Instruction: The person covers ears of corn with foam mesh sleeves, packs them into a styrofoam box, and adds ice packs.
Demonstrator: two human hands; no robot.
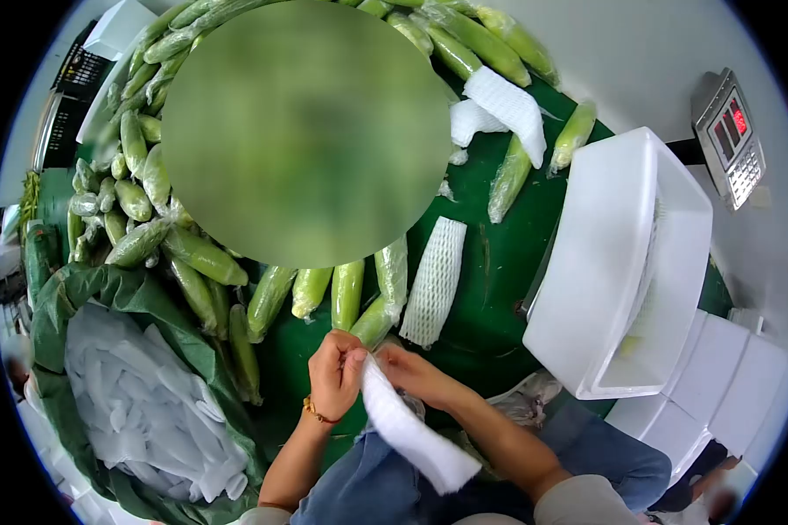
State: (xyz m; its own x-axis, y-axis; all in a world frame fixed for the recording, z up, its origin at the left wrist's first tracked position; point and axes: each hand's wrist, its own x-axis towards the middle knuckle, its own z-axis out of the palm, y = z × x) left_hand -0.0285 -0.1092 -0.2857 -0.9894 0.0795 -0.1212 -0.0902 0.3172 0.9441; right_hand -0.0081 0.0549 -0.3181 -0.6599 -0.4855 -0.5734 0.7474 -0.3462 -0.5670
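Both hands meet at the near edge of the green table. My left hand [334, 374], with a beaded bracelet at its wrist, is closed on the upper end of a white foam net sleeve [411, 430]. The sleeve hangs down over my lap. My right hand [400, 367] is beside the sleeve's top end, its fingers bent and partly hidden, so its hold cannot be made out. Just beyond my hands lies a film-wrapped green corn cob [373, 323]. Another foam net sleeve [435, 282] lies flat on the table to the right of it.
Many wrapped cobs [203, 255] lie at the left and back. A green sack [51, 324] of white foam sleeves stands at the left. On the right are a white bin [586, 271] and a scale [728, 131]. A large blurred oval covers the centre back.
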